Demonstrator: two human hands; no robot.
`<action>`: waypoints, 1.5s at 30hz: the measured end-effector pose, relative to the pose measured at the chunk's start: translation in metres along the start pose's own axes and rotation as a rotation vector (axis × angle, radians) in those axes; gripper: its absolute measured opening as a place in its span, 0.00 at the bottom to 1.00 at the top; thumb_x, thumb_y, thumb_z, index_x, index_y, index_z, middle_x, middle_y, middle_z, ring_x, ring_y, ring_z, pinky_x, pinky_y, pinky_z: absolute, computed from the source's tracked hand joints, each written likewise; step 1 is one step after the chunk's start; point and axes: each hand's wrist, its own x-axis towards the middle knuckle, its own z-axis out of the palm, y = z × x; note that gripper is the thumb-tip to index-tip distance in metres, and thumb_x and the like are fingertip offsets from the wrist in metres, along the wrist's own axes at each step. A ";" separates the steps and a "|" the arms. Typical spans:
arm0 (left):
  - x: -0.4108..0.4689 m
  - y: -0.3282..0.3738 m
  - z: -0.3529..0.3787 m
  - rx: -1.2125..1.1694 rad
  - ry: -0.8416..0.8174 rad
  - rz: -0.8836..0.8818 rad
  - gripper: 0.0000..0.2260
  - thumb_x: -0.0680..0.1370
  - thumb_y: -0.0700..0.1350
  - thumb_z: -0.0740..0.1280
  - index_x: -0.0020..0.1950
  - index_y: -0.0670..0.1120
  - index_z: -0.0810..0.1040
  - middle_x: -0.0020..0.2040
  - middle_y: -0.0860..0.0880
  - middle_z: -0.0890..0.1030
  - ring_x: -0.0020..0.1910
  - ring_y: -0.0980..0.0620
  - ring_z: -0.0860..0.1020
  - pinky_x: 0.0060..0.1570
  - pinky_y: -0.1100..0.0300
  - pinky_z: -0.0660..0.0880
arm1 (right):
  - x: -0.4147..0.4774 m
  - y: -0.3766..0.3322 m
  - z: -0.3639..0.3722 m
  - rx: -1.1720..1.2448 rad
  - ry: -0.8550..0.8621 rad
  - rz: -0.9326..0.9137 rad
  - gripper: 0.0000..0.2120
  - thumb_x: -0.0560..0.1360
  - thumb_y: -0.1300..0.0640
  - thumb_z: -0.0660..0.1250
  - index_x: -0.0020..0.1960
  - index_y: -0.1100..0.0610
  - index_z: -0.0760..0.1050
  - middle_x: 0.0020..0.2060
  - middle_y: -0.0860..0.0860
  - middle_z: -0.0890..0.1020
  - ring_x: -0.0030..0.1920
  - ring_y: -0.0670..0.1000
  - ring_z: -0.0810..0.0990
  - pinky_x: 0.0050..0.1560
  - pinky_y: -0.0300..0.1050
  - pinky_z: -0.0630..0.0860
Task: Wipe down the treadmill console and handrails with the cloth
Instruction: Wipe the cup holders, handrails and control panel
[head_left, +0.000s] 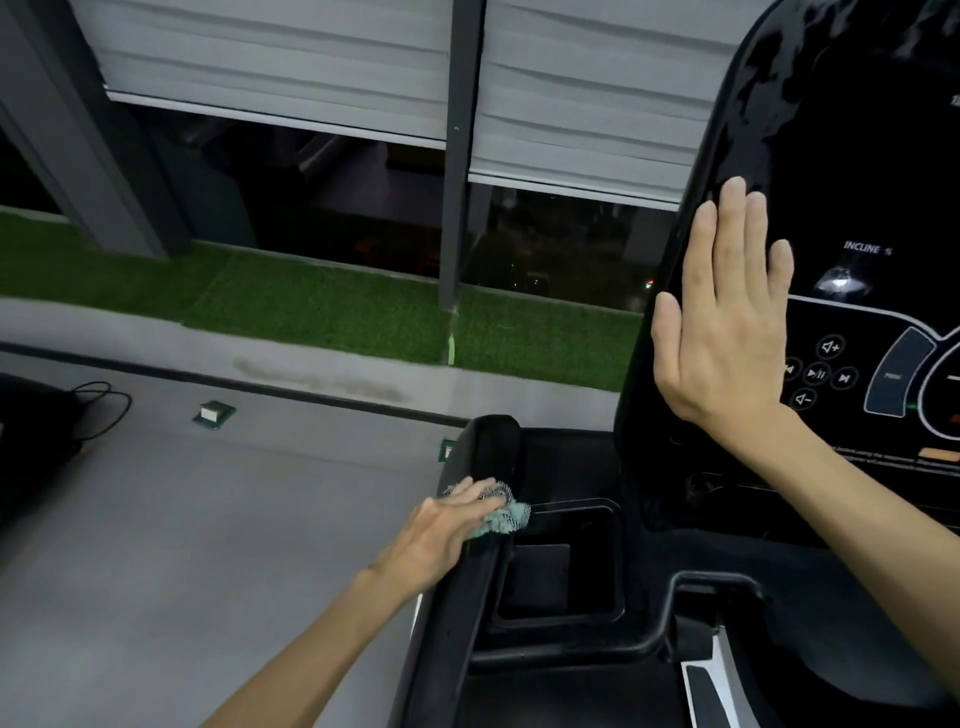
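Note:
The black treadmill console (857, 156) fills the right side, its panel showing "INCLINE %" and round media buttons. My right hand (727, 312) lies flat against the console's left edge, fingers straight and pointing up. The black left handrail (483, 447) rises at lower centre. My left hand (441, 525) presses a green and white checked cloth (506, 514) onto the handrail's top, fingers mostly straight over it. Part of the cloth sticks out to the right of my fingers.
A recessed black tray (561, 566) sits between handrail and console. Grey floor (208, 519) spreads to the left, with a black object and cable (98, 405) at the far left. A strip of green turf (322, 312) and dark windows with grey blinds (270, 62) lie beyond.

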 end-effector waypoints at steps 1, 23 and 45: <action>0.013 -0.001 -0.002 0.013 0.001 -0.002 0.18 0.82 0.36 0.58 0.70 0.45 0.73 0.72 0.49 0.68 0.73 0.48 0.64 0.73 0.64 0.53 | 0.000 0.000 0.001 -0.002 0.002 -0.003 0.29 0.81 0.53 0.49 0.77 0.67 0.49 0.76 0.66 0.53 0.77 0.63 0.50 0.75 0.51 0.40; 0.021 0.025 -0.001 0.161 -0.052 0.006 0.16 0.83 0.38 0.58 0.69 0.47 0.75 0.73 0.47 0.71 0.73 0.43 0.67 0.70 0.46 0.66 | -0.001 0.001 -0.004 -0.011 -0.050 -0.008 0.30 0.81 0.53 0.50 0.77 0.66 0.47 0.76 0.64 0.51 0.77 0.61 0.48 0.76 0.55 0.45; -0.046 0.030 0.023 0.003 0.124 -0.086 0.18 0.82 0.40 0.61 0.70 0.52 0.73 0.72 0.60 0.63 0.72 0.60 0.55 0.71 0.51 0.63 | -0.005 -0.008 -0.003 -0.001 -0.059 0.058 0.28 0.81 0.55 0.50 0.77 0.65 0.48 0.77 0.63 0.52 0.77 0.60 0.48 0.76 0.54 0.44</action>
